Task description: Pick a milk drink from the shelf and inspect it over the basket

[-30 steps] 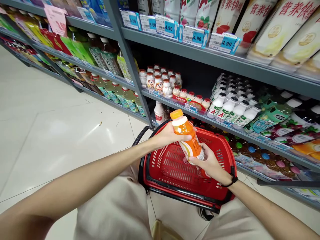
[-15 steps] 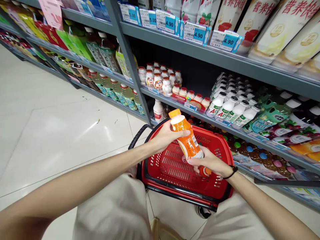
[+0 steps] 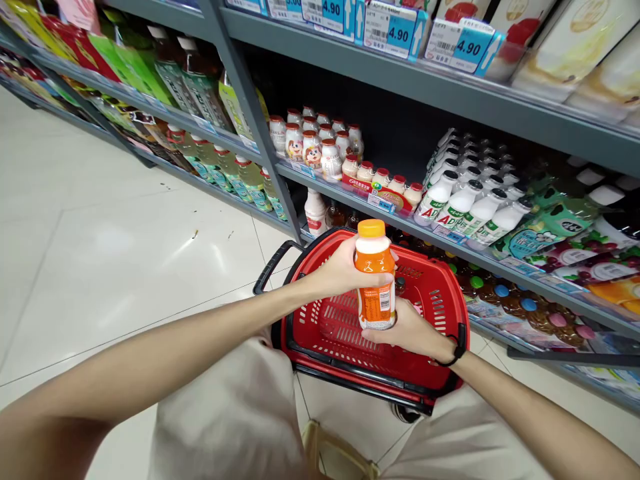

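An orange-and-white drink bottle (image 3: 375,267) with an orange cap stands nearly upright between my hands, its barcode side toward me. My left hand (image 3: 339,268) is wrapped round its upper part, the thumb lying across the label. Lower down, my right hand (image 3: 407,330) grips the base from the right. Beneath both hands is a red shopping basket (image 3: 320,363) with slotted walls and a black handle. Part of its inside is hidden by my hands and the bottle.
A dark shelf (image 3: 415,93) runs across the front, lined with small red-capped bottles (image 3: 330,159) and white drink bottles (image 3: 463,205). Price tags edge the shelf above. Bottles with coloured caps (image 3: 527,305) sit lower right. Pale floor tiles (image 3: 125,253) lie to the left.
The bottle has turned from tilted to nearly upright, and its label has rotated. Both hands still hold it. The view has shifted slightly, with the upper shelf now higher in the picture.
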A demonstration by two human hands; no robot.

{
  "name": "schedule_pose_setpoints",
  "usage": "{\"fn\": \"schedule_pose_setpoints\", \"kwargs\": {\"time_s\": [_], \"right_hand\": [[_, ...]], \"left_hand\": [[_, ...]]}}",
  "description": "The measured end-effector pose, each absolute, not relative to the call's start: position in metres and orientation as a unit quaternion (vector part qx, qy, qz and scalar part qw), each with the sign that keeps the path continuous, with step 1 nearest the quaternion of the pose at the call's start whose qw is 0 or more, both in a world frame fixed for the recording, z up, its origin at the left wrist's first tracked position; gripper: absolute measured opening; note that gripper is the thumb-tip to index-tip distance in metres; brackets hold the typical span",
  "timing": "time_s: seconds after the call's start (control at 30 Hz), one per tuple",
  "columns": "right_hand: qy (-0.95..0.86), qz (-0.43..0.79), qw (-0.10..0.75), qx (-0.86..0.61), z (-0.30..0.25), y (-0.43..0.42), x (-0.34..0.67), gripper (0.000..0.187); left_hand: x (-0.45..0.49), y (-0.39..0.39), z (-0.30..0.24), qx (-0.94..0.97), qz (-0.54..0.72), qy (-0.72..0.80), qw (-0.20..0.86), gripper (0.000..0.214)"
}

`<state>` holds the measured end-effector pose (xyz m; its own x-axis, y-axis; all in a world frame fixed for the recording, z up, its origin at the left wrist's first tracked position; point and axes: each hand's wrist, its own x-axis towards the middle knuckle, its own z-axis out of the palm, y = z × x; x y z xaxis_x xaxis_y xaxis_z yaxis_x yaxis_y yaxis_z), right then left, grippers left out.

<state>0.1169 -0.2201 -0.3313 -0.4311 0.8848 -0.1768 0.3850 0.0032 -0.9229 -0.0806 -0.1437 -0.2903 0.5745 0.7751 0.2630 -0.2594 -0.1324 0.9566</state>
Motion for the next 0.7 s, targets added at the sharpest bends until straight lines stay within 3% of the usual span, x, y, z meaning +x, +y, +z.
{"fn": "schedule_pose_setpoints", "kwargs": {"time_s": [0.7], "right_hand": [[-0.675,0.526,0.228,-0.464,-0.3422,-0.2149,0.1219,0.036]], "left_hand": [[-0.0791,-0.1463,-0.2976,0.649,0.412,0.207,0.605,0.043]]}}
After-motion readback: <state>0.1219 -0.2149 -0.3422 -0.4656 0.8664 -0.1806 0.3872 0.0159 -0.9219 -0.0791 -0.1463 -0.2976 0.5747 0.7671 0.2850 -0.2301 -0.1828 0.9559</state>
